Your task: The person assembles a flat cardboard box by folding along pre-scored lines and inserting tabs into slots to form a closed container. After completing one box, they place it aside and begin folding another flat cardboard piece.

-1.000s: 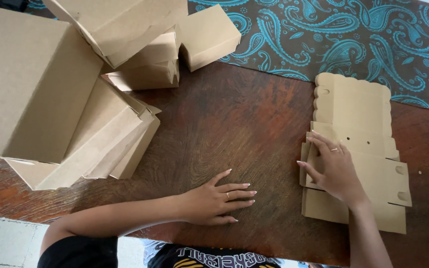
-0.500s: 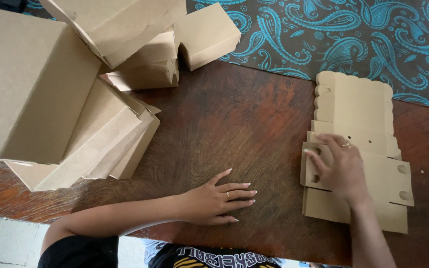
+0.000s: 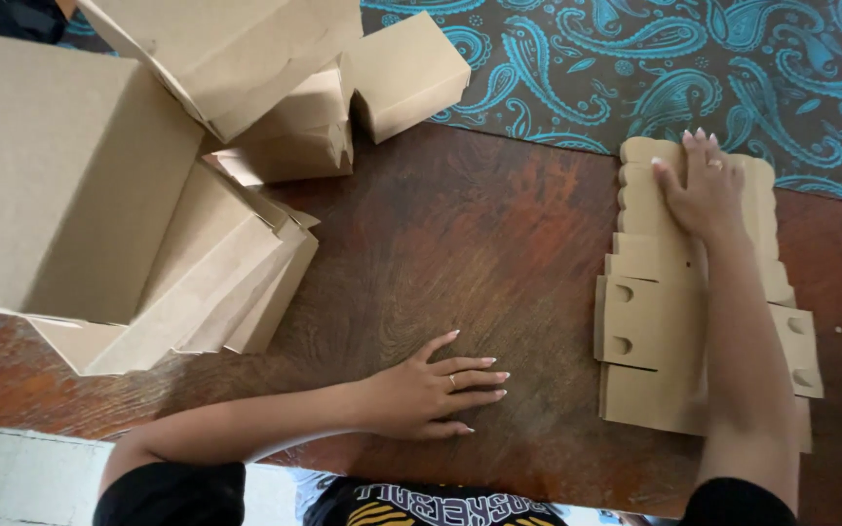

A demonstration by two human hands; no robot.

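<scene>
the right hand (image 3: 706,185) lies palm down on the far end of the flat cardboard blank (image 3: 655,331), fingers extended and close together, pressing rather than gripping; nothing is held. the blank rests unfolded on the wooden table (image 3: 460,253), at the right side of the view, with its scalloped far edge touching the teal paisley cloth (image 3: 635,68). the right forearm crosses the blank lengthwise. the left hand (image 3: 431,394) lies flat on bare table near the body, fingers spread and straight, holding nothing, well apart from the blank. at the left of the view stands a large open carton (image 3: 60,175), with flattened cardboard pieces (image 3: 236,282) leaning against it. 2 small folded boxes (image 3: 363,93) sit beyond, at the cloth edge.
</scene>
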